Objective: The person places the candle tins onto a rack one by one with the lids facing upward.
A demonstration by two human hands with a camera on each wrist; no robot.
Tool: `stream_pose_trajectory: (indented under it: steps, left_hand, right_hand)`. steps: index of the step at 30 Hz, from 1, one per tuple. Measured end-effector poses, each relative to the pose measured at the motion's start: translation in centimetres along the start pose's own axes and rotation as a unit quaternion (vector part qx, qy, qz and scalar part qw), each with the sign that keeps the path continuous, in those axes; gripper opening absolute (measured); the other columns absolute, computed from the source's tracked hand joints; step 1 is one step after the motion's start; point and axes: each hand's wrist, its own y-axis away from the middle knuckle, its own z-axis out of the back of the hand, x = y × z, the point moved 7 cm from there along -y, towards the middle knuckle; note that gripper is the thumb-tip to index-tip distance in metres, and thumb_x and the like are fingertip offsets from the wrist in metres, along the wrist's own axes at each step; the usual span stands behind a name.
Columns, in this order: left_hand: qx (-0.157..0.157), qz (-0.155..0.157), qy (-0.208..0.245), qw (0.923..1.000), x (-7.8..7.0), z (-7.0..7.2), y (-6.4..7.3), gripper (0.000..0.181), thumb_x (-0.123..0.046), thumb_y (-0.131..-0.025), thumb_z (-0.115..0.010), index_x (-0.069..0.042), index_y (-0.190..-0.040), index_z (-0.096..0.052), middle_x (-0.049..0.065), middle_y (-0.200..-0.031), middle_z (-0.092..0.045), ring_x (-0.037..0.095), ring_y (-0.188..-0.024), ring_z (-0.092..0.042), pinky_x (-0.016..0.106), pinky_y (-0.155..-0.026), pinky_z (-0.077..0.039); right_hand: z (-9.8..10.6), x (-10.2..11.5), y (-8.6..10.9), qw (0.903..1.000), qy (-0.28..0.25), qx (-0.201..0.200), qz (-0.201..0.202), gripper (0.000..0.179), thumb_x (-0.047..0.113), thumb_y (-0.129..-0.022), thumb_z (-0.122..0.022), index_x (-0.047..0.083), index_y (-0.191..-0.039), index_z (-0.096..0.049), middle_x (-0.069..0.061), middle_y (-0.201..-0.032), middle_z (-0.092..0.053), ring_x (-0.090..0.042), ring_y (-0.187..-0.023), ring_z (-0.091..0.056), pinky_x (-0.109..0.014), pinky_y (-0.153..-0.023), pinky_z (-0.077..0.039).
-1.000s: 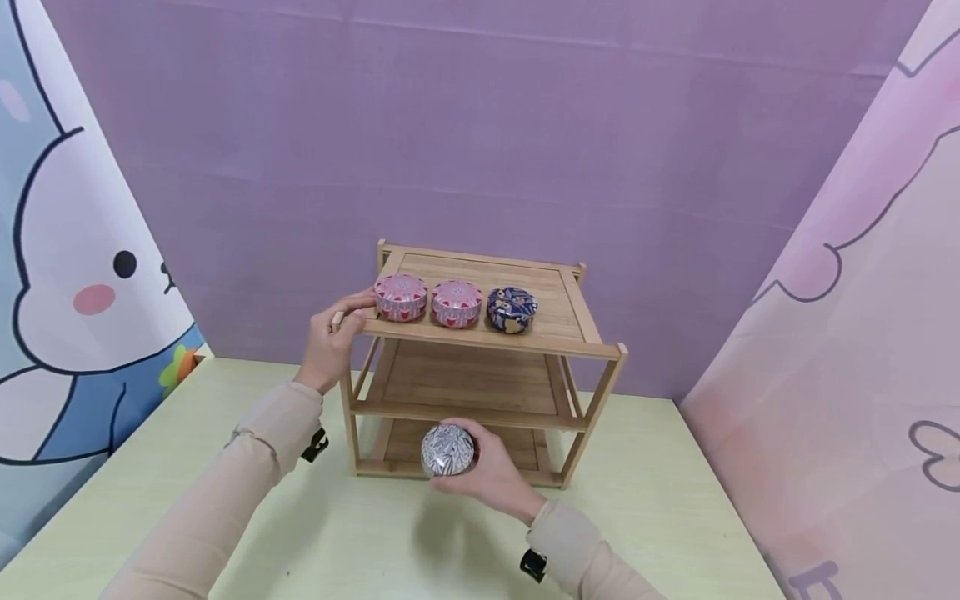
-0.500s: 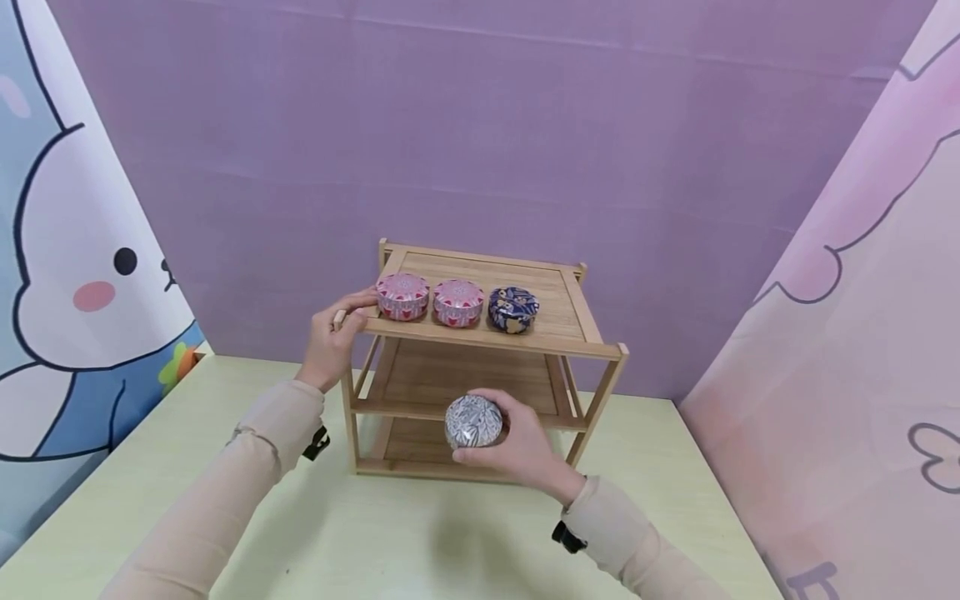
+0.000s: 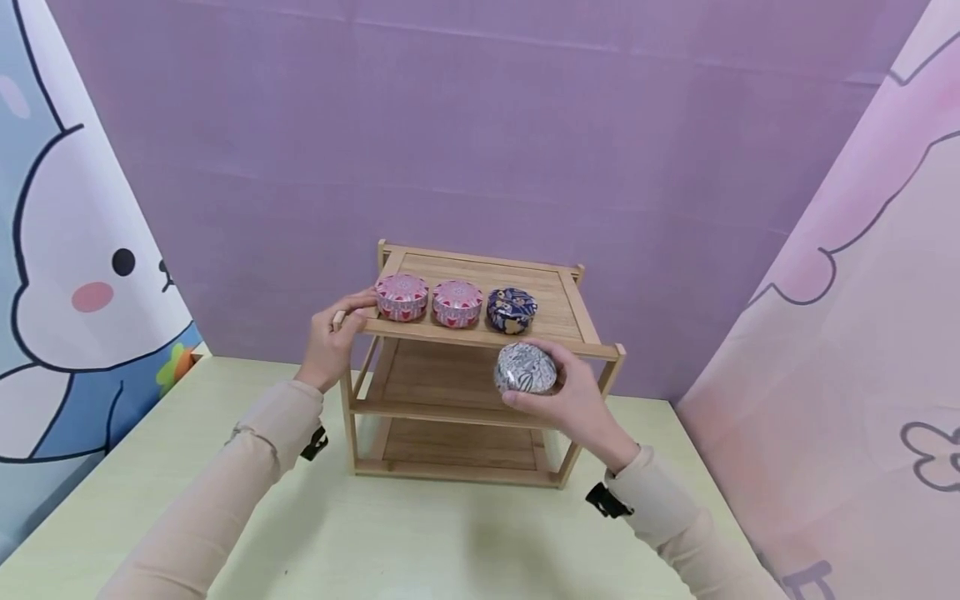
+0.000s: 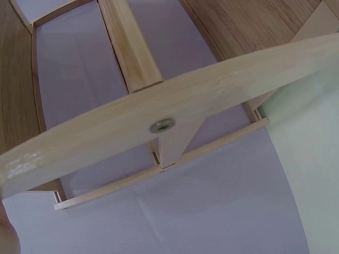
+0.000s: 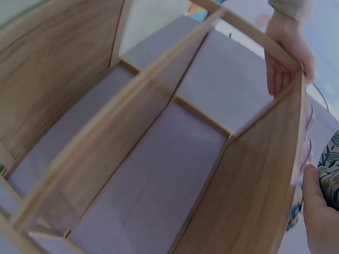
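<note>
In the head view my right hand (image 3: 581,408) holds a round black-and-white patterned tin (image 3: 525,368) between thumb and fingers, in front of the rack's top board. The right wrist view catches part of that tin (image 5: 331,169) at its right edge. My left hand (image 3: 335,340) grips the front left corner of the three-tier wooden rack (image 3: 480,412), its fingers beside the nearest pink tin. Along the top board's front stand a pink patterned tin (image 3: 401,298), a second pink tin (image 3: 457,304) and a dark blue floral tin (image 3: 512,311) in a row.
The rack stands on a pale green table (image 3: 390,533). Behind it rises a purple backdrop (image 3: 480,125), with a cartoon-printed panel (image 3: 97,250) on the left and a pink-toned panel (image 3: 847,350) on the right. The left wrist view shows the rack's side post (image 4: 206,90) close up.
My right hand has carried the black-and-white tin up and to the right, from before the lower shelves to just below the top board's front edge. My left hand stays at the corner.
</note>
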Motion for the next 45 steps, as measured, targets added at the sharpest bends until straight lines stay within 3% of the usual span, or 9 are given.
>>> stream_pose_trajectory:
  steps: [7, 13, 25, 34, 40, 45]
  left_hand:
    - [0.001, 0.004, 0.001, 1.0000, 0.0, 0.1, 0.1, 0.027, -0.009, -0.090, -0.047, 0.001, -0.111, -0.061, 0.011, -0.129, -0.054, 0.022, -0.125, -0.045, 0.014, -0.103, -0.033]
    - [-0.001, 0.014, -0.024, 0.9996, 0.4, 0.3, 0.5, 0.028, -0.011, -0.090, -0.047, -0.002, -0.111, -0.062, 0.009, -0.128, -0.055, 0.021, -0.125, -0.045, 0.017, -0.104, -0.033]
    - [0.004, 0.004, -0.015, 0.9999, -0.1, 0.1, 0.1, 0.027, -0.008, -0.090, -0.047, 0.000, -0.112, -0.061, 0.012, -0.129, -0.054, 0.024, -0.125, -0.045, 0.013, -0.102, -0.033]
    - [0.002, 0.006, -0.027, 0.9996, -0.1, 0.1, 0.2, 0.027, -0.011, -0.091, -0.047, -0.002, -0.111, -0.062, 0.009, -0.127, -0.056, 0.021, -0.126, -0.044, 0.033, -0.109, -0.032]
    - [0.002, 0.014, -0.027, 0.9995, -0.1, 0.0, 0.2, 0.027, -0.008, -0.090, -0.047, -0.001, -0.111, -0.062, 0.010, -0.128, -0.055, 0.023, -0.126, -0.044, 0.028, -0.108, -0.032]
    - [0.005, 0.017, -0.023, 0.9996, -0.6, -0.1, 0.1, 0.027, -0.003, -0.089, -0.045, 0.002, -0.111, -0.061, 0.013, -0.127, -0.055, 0.025, -0.126, -0.044, 0.034, -0.109, -0.031]
  right_hand:
    - [2.6, 0.3, -1.0, 0.9996, 0.006, -0.022, -0.014, 0.069, 0.013, -0.069, -0.077, 0.009, -0.130, -0.045, -0.012, -0.123, -0.050, -0.025, -0.108, -0.054, -0.028, -0.086, -0.051]
    - [4.4, 0.4, -1.7, 0.9991, 0.004, -0.036, -0.024, 0.068, 0.019, -0.071, -0.077, 0.012, -0.131, -0.044, -0.010, -0.122, -0.051, -0.022, -0.106, -0.054, -0.021, -0.080, -0.052]
    - [7.7, -0.1, -3.8, 0.9956, 0.030, -0.070, -0.055, 0.073, 0.031, -0.071, -0.077, 0.015, -0.133, -0.042, -0.007, -0.127, -0.050, -0.019, -0.111, -0.051, -0.022, -0.088, -0.047]
    - [8.7, -0.8, -5.3, 0.9941, 0.046, -0.066, -0.072, 0.074, 0.034, -0.072, -0.075, 0.016, -0.135, -0.039, -0.007, -0.127, -0.049, -0.019, -0.109, -0.051, -0.023, -0.088, -0.046]
    - [8.8, -1.1, -5.9, 0.9935, 0.062, -0.052, -0.080, 0.076, 0.037, -0.072, -0.075, 0.016, -0.135, -0.038, -0.009, -0.129, -0.047, -0.020, -0.111, -0.050, -0.029, -0.090, -0.045]
    - [8.8, -1.8, -6.4, 0.9911, 0.079, -0.035, -0.102, 0.084, 0.041, -0.069, -0.076, 0.014, -0.138, -0.035, -0.011, -0.132, -0.044, -0.024, -0.114, -0.047, -0.037, -0.097, -0.042]
